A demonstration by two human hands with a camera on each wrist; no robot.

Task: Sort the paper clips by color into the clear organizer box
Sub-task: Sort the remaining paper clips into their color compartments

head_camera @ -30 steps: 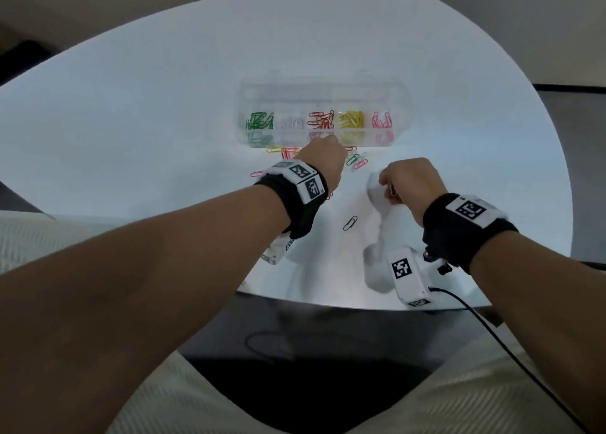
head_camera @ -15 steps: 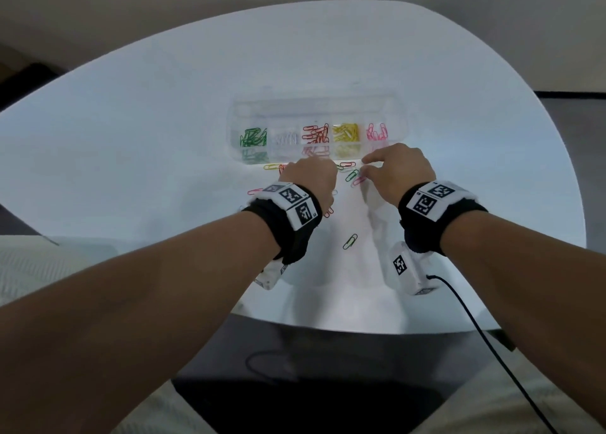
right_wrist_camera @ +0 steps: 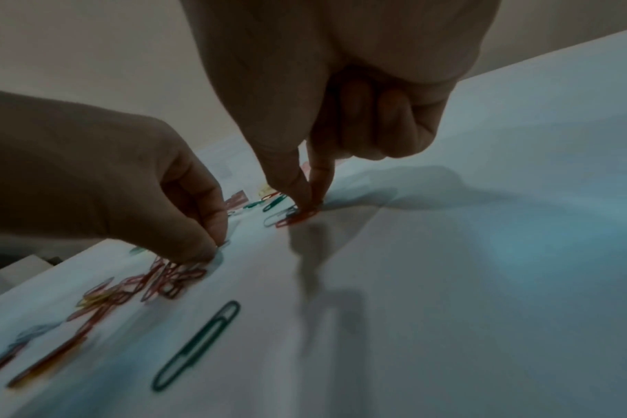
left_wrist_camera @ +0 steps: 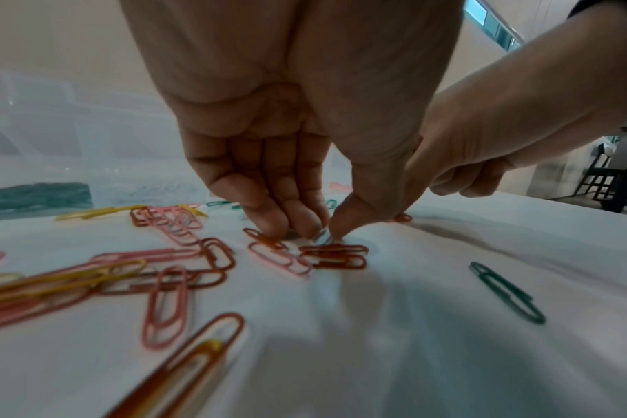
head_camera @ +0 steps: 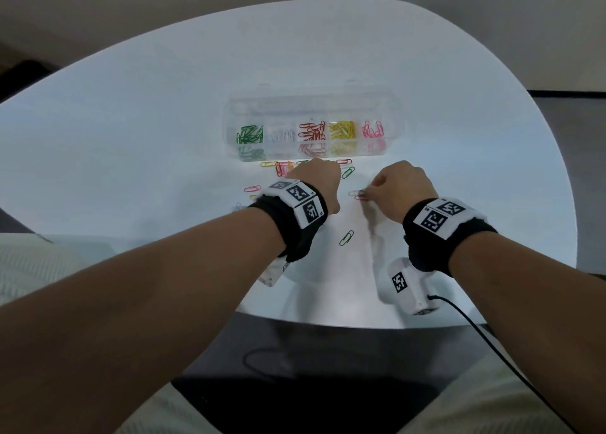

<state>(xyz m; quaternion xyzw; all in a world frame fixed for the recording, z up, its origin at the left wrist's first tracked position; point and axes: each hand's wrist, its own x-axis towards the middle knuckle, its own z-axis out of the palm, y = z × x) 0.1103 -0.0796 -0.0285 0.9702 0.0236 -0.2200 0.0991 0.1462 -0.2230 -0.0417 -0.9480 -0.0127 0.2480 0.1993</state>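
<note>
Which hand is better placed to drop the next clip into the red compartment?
Right. The right hand already pinches a red clip; the left hand is only fingering a pale clip.

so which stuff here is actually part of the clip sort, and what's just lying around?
Job:
- clear organizer box, clips sorted by color
- loose paper clips on the table
- red clip pinched by the right hand
- left hand picking at the pile

Lying about:
- white table
- black cable
- dark chair in the background
</note>
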